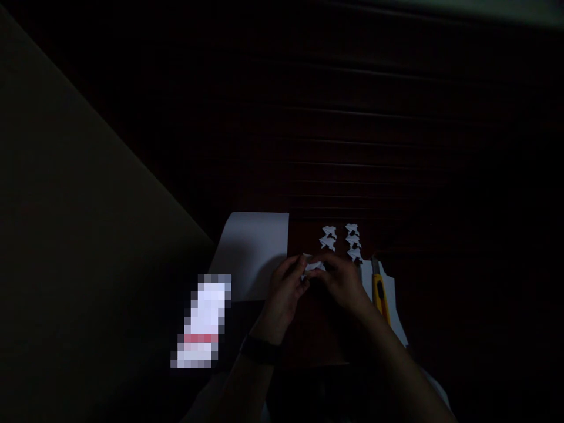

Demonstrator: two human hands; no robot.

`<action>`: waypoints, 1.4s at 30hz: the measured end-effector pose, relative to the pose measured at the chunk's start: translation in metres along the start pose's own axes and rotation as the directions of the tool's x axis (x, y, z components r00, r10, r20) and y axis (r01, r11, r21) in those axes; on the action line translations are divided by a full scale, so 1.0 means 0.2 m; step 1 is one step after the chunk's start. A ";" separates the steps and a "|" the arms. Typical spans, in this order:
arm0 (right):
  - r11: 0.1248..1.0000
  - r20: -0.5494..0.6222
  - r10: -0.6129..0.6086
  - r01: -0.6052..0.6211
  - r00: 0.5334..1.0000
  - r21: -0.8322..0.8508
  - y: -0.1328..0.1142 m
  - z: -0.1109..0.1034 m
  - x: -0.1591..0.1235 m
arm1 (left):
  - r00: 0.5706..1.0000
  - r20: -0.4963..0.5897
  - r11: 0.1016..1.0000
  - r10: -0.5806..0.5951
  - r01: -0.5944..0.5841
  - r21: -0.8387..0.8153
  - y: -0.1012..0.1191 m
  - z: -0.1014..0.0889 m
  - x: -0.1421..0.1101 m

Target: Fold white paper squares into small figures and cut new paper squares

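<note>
Between my two hands is a small piece of folded white paper (314,267), partly covered by fingers. My left hand (285,288) pinches its left side; a dark band circles that wrist. From the right, my right hand (342,283) grips the other side with thumb and fingers closed. Just beyond the hands lie several small folded paper figures in two columns, one of them a white folded figure (328,242) on the left and another folded figure (352,241) on the right. Low light hides the finer folds.
A large white paper sheet (253,247) lies left of my hands. A yellow utility knife (380,292) rests on white paper (396,305) beside my right forearm. A bright pixelated rectangle (203,320) is at lower left. Dark slatted wood (352,141) rises behind; a wall (88,194) stands left.
</note>
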State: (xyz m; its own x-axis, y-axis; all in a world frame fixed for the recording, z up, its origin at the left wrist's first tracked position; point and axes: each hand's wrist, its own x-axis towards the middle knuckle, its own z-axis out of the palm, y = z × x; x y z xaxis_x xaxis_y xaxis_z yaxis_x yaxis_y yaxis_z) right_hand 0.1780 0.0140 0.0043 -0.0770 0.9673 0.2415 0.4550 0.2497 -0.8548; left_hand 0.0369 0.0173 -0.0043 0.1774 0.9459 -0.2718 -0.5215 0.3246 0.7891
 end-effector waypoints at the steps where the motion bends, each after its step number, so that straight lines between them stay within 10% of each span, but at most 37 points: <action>1: 1.000 0.012 -0.006 0.006 1.000 -0.003 0.00 0.00 0.00 | 1.000 0.001 1.000 -0.008 0.008 -0.004 0.00 0.00 0.00; 12: 0.985 0.057 -0.168 0.170 0.984 -0.033 -0.02 -0.01 -0.02 | 0.990 0.088 0.960 -0.113 0.132 -0.249 -0.01 -0.02 0.03; 25: 0.885 0.289 -0.127 0.240 0.949 -0.398 -0.05 -0.04 -0.06 | 0.993 -0.116 0.999 0.037 -0.034 0.030 0.00 -0.04 0.03; 42: 0.954 0.090 -0.130 0.149 0.987 -0.260 0.00 0.01 -0.04 | 0.951 -0.187 0.926 0.245 -0.173 0.334 -0.02 -0.01 0.04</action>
State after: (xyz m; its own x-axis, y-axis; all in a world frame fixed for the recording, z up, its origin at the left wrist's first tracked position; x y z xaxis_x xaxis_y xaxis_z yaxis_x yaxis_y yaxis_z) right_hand 0.1772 0.0063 0.0020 -0.2148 0.9267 0.3084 0.6531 0.3711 -0.6601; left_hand 0.0392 0.0239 -0.0105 -0.1154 0.9790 -0.1679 -0.2351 0.1373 0.9622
